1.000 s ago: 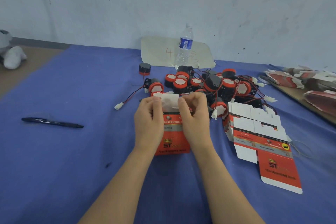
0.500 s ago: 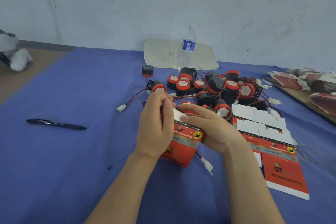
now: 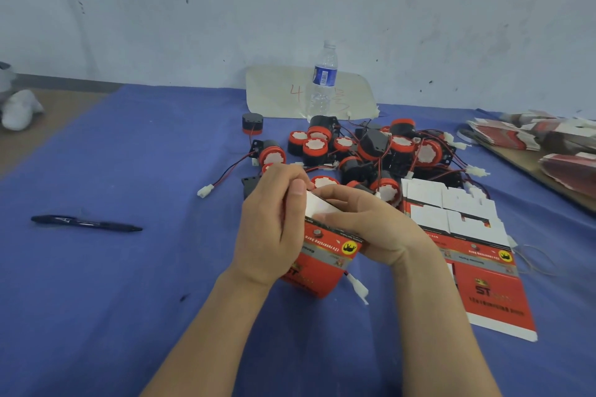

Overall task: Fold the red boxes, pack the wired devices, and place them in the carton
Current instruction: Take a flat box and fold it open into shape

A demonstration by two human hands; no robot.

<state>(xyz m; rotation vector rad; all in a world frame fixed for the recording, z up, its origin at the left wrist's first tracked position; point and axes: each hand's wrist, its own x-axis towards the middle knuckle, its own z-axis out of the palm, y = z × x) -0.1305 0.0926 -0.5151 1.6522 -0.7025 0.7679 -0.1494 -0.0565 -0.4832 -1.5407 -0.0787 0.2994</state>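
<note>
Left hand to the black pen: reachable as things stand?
Probably yes, once freed. The left hand grips the red box with the right hand, so it must let go first. The pen lies on its own side, and only bare blue cloth shows between them.

devices (image 3: 361, 151) crowd behind; flat boxes (image 3: 464, 242) right (pen (image 3: 85, 223) left).

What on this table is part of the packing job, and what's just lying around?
Job: red box, wired devices, flat boxes beside them.
Lying about: pen, water bottle, paper sheet.
</note>
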